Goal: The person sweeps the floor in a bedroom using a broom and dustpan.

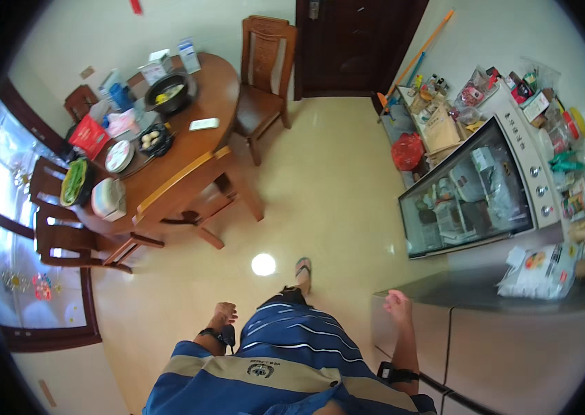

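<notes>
My left hand (pixel 224 312) hangs beside my body above the floor, its fingers loosely curled in, with nothing seen in it. On the other side, my right hand (pixel 397 303) is raised next to the grey refrigerator (pixel 410 330). Its fingers are curled too, and no object shows in them. Whether it touches the refrigerator I cannot tell. Each forearm wears a black strap with a small device. One sandalled foot (pixel 303 266) is forward on the tiled floor (pixel 334 207).
A round wooden table (pixel 213 79) at the left bears a dark pot (pixel 170 104), bowls and boxes, with wooden chairs (pixel 262 90) around it. To the right stand a glass-fronted cabinet (pixel 469 197) and a cluttered shelf. A white bag (pixel 540 271) lies on the refrigerator. A dark door (pixel 358 48) is ahead.
</notes>
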The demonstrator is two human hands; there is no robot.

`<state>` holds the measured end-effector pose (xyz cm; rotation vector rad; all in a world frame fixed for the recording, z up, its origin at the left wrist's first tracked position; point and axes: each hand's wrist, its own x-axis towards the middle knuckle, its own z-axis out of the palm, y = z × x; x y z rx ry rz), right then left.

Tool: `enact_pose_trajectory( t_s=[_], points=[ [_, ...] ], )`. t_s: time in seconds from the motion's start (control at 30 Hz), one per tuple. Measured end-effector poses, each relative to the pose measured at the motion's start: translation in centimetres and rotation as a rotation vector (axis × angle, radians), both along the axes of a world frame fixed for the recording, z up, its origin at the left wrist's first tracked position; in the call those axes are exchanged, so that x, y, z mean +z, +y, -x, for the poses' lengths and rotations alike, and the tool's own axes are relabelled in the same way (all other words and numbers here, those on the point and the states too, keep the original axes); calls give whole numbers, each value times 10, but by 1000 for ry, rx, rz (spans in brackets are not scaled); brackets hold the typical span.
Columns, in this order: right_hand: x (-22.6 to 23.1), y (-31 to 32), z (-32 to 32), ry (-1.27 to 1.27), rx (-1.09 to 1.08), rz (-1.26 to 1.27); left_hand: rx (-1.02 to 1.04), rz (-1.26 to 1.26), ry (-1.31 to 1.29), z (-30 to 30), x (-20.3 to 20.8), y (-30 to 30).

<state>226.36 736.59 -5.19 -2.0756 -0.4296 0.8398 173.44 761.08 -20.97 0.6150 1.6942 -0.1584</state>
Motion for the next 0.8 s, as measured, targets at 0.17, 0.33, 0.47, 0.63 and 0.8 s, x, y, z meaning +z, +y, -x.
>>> enact_pose_trajectory(
  t_s=[0.17,0.33,0.47,0.63,0.8],
  points=[
    [35,76,-91,-123,91,-13,77,-232,-251,-163,-27,170],
    [64,168,-177,-215,52,-25,-341,-557,-265,-380,55,310],
    [60,247,-284,-259,52,-132,-399,-612,-465,-511,110,391],
    [96,389,-432,-390,142,-152,-454,-576,-376,-568,100,461],
    [154,562,-553,-529,328,-214,-75,-448,-238,-560,88,508]
  ],
)
